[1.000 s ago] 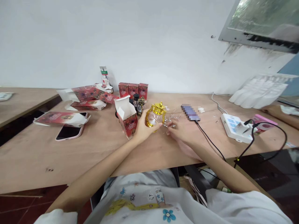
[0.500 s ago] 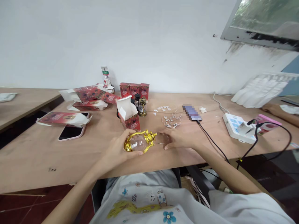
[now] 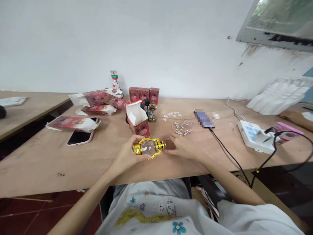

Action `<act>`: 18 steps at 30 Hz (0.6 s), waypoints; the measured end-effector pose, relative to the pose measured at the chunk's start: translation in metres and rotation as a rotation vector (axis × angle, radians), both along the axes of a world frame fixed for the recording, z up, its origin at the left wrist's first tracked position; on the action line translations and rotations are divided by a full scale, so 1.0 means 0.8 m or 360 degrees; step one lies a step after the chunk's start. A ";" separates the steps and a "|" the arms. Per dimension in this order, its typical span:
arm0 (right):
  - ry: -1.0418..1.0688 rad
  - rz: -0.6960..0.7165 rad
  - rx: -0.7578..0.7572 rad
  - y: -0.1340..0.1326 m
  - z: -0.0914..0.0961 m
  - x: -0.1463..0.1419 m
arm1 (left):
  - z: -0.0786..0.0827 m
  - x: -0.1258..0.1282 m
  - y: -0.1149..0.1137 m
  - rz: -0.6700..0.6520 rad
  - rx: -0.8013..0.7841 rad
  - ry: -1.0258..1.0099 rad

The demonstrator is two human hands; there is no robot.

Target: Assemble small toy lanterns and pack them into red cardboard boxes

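A small gold lantern with a clear globe lies on its side just above the table, its top pointing right. My left hand is wrapped around its base, the thumb along the near side of the frame. At the lantern's top, my right hand has its thumb and fingers curved around a thin wire handle, seen between them half a second ago and now hard to make out. Directly behind the lantern stands an open red box with white flaps raised. A bronze lantern and a black lantern stand behind that box.
Several white discs and wires lie right of the box. A phone with a cable and a white power strip are farther right. Flattened red boxes cover part of another phone at left. Three red boxes stand near the wall.
My right hand has come closer to the lantern's top, and the wire between them no longer shows clearly. The lantern has turned slightly in my left hand. The whole view has shifted a little.
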State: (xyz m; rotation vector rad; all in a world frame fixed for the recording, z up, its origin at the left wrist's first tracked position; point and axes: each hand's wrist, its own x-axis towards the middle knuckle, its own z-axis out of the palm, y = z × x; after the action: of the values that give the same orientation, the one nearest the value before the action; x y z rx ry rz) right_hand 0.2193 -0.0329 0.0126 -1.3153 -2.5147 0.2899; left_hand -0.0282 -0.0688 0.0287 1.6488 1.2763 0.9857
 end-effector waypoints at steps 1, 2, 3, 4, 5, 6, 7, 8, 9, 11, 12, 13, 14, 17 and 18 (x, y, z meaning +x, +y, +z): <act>0.0121 -0.0046 0.0041 0.000 -0.002 -0.001 | -0.001 0.000 0.001 0.0012 -0.0011 -0.0031; 0.0266 -0.0090 0.0086 -0.001 -0.004 -0.002 | 0.000 -0.001 0.002 0.0014 -0.0023 -0.0058; 0.0428 -0.0119 0.0126 -0.002 -0.006 -0.003 | 0.001 -0.002 0.002 0.0010 -0.0038 -0.0084; 0.0598 -0.0126 0.0151 -0.003 -0.008 -0.003 | 0.003 -0.003 0.002 0.0009 -0.0052 -0.0104; 0.0763 -0.0112 0.0158 -0.005 -0.010 -0.004 | 0.005 -0.005 0.001 0.0013 -0.0060 -0.0117; 0.0919 -0.0079 0.0153 -0.007 -0.011 -0.004 | 0.008 -0.006 0.001 0.0022 -0.0060 -0.0123; 0.1056 -0.0026 0.0133 -0.009 -0.012 -0.005 | 0.011 -0.007 0.000 0.0026 -0.0054 -0.0126; 0.1163 0.0043 0.0103 -0.012 -0.013 -0.006 | 0.014 -0.008 -0.002 0.0022 -0.0050 -0.0128; 0.1235 0.0120 0.0072 -0.014 -0.012 -0.008 | 0.016 -0.009 -0.003 0.0007 -0.0051 -0.0133; 0.1274 0.0258 0.0067 -0.020 -0.009 -0.011 | 0.020 -0.010 -0.007 -0.0025 -0.0064 -0.0152; 0.1254 0.0305 0.0099 -0.022 -0.006 -0.013 | 0.021 -0.009 -0.008 -0.0038 -0.0068 -0.0162; 0.1226 0.0330 0.0145 -0.024 -0.004 -0.014 | 0.022 -0.009 -0.010 -0.0047 -0.0068 -0.0169; 0.1203 0.0333 0.0196 -0.026 -0.002 -0.015 | 0.023 -0.008 -0.012 -0.0051 -0.0063 -0.0171; 0.1186 0.0324 0.0251 -0.028 0.000 -0.016 | 0.026 -0.006 -0.016 -0.0060 -0.0056 -0.0169; 0.1201 0.0328 0.0235 -0.028 0.000 -0.016 | 0.027 -0.006 -0.017 -0.0064 -0.0059 -0.0172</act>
State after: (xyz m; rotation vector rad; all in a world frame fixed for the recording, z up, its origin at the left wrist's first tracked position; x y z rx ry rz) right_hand 0.2066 -0.0554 0.0127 -0.6986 -1.9655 0.5186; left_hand -0.0329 -0.0821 0.0506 1.5658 1.1785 1.0068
